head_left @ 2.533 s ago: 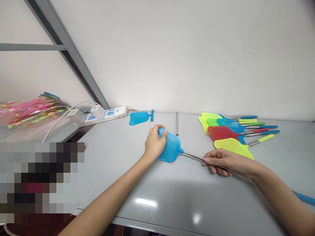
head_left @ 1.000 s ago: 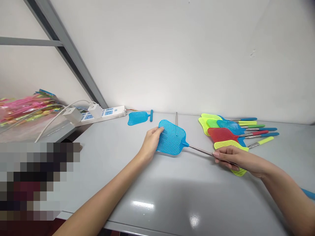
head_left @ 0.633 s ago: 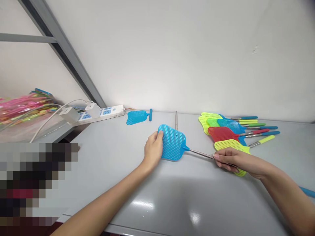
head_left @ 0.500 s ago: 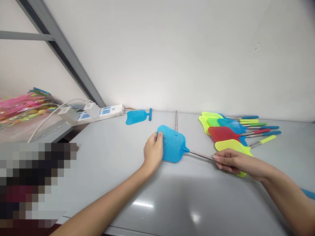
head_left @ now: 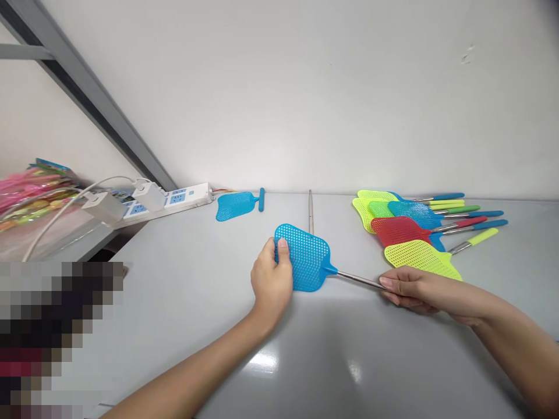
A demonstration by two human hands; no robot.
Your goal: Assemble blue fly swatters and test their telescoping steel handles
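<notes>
A blue fly swatter with a perforated head and a thin metal rod lies across the space between my hands. My left hand is closed on the left edge of its head, thumb on top. Pinched in my right hand is the metal rod; its far end is hidden by the hand. Just behind my right hand lies a yellow fly swatter, partly covered by the hand. Beyond it are a red fly swatter and several more in blue, green and yellow, overlapping with handles pointing right.
Toward the wall lie a loose blue swatter head, a short blue handle and a metal rod. A white power strip with plugged-in adapters and cables sits at the left. Colourful bagged items are beyond it.
The camera view has shifted slightly, so the table items sit a little differently in the picture. Both hands keep the same hold on the blue fly swatter.
</notes>
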